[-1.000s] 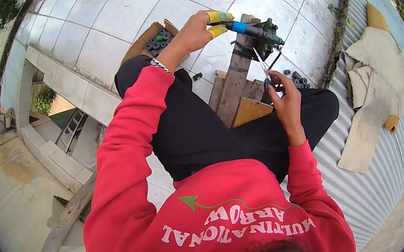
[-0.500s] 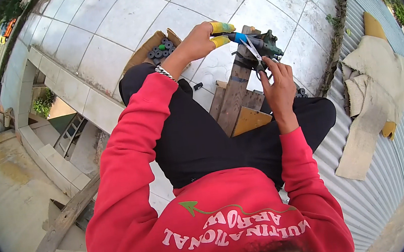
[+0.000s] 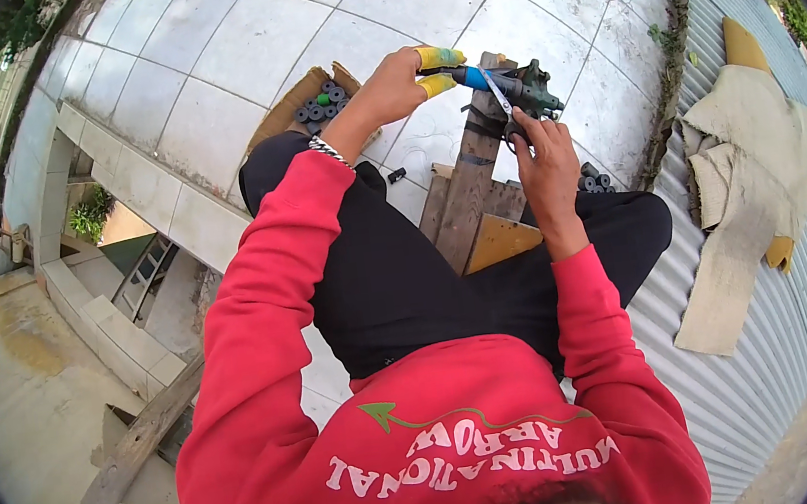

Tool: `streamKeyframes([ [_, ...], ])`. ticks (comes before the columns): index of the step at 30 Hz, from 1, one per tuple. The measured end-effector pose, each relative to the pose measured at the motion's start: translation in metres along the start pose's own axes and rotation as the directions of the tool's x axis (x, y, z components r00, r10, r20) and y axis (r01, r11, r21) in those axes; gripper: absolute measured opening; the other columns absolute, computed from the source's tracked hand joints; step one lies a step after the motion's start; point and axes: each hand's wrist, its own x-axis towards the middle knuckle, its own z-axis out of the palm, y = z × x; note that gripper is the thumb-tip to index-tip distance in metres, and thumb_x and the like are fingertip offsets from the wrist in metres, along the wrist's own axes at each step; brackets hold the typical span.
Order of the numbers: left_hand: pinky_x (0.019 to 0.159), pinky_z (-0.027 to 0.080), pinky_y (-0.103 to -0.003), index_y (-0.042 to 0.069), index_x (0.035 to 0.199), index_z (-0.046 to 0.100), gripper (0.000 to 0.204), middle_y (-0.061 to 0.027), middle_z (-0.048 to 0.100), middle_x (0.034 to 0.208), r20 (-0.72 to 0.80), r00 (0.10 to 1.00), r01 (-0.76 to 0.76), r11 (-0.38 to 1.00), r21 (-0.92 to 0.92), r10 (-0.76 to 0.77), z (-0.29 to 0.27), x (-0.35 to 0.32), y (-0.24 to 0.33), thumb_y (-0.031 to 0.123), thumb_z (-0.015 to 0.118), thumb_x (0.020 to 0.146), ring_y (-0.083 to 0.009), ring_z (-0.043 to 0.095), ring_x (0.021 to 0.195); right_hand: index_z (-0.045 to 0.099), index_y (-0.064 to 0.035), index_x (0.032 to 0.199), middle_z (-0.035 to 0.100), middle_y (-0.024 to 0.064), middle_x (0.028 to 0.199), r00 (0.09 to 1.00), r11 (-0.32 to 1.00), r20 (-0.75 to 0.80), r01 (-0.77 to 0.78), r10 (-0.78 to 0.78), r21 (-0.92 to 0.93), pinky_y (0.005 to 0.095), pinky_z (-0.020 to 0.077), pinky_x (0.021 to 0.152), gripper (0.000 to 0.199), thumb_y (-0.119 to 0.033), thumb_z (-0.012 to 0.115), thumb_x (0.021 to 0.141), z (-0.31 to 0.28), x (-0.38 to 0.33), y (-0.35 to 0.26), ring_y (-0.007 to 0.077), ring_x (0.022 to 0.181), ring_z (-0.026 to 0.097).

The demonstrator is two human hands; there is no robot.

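My left hand (image 3: 401,85), with yellow wrapping on its fingers, is closed on a dark tube-like piece that carries a bright blue band (image 3: 471,78). In my right hand (image 3: 548,162) is a pair of scissors (image 3: 497,94); its blades lie close together across the end of the blue band. Whether they touch the band I cannot tell. Right beside the blades, a dark green metal vise (image 3: 537,90) sits at the far end of a wooden plank stand (image 3: 462,194). The far end of the dark piece is hidden behind the blades and vise.
A cardboard box (image 3: 284,115) with several dark grey ring-shaped pieces stands beyond my left knee. One small black piece (image 3: 396,175) lies on the tiles. More dark rings (image 3: 594,180) are by my right knee. Beige cloth (image 3: 747,139) lies on corrugated sheeting (image 3: 743,392) at the right.
The scissor blades have gone from spread to nearly together, and my right hand has shifted slightly left. My left hand keeps its hold, almost unmoved.
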Motion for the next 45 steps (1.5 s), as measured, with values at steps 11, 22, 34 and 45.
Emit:
streamKeyframes([
  [11, 0.104, 0.046, -0.031, 0.002, 0.139, 0.062, 0.049, -0.0109, 0.065, 0.136, -0.06, 0.997, -0.034, 0.997, 0.063, 0.038, -0.019, -0.028, 0.016, 0.007, 0.073, 0.091, -0.0207, 0.061, 0.123, 0.062, -0.0122, 0.12, 0.067, 0.0068, 0.111, 0.88, 0.985, 0.448, 0.105, -0.156, 0.137, 0.056, 0.0304, 0.115, 0.043, -0.018, 0.08, 0.081, -0.011, -0.105, -0.009, 0.0297, 0.121, 0.058],
  [22, 0.105, 0.044, -0.029, -0.006, 0.139, 0.059, 0.038, -0.0097, 0.065, 0.138, -0.932, 0.308, 0.196, 0.971, -0.136, -0.193, -0.053, -0.226, 0.009, 0.008, 0.063, 0.103, -0.0174, 0.059, 0.125, 0.074, -0.0098, 0.087, 0.073, 0.0086, 0.11, 0.812, 0.965, 0.55, 0.259, -0.195, -0.041, 0.0719, 0.0128, 0.121, 0.008, -0.017, 0.071, 0.083, 0.0, -0.133, -0.004, 0.034, 0.135, 0.054],
  [34, 0.084, 0.056, -0.044, 0.003, 0.117, 0.07, 0.029, -0.0206, 0.069, 0.109, -0.408, 0.879, 0.401, 0.848, 0.347, -0.248, 0.071, -0.146, 0.055, 0.006, 0.063, 0.089, -0.0407, 0.068, 0.098, 0.071, -0.0049, 0.099, 0.073, 0.014, 0.09, 0.8, 0.742, 0.578, -0.288, -0.161, 0.605, 0.0392, 0.0531, 0.068, 0.019, -0.022, 0.073, 0.092, -0.065, -0.049, -0.103, 0.0324, 0.076, 0.069],
  [45, 0.054, 0.049, -0.039, 0.009, 0.073, 0.072, 0.017, -0.0063, 0.072, 0.074, 0.235, 0.957, 0.006, 0.818, 0.575, -0.171, 0.126, -0.187, -0.038, 0.025, 0.074, 0.077, -0.0282, 0.07, 0.066, 0.074, -0.0011, 0.106, 0.069, 0.0049, 0.08, 0.651, 0.492, 0.755, -0.631, -0.085, 0.599, 0.0281, 0.0484, 0.068, 0.034, -0.032, 0.078, 0.092, -0.03, -0.084, -0.096, 0.0106, 0.073, 0.06],
])
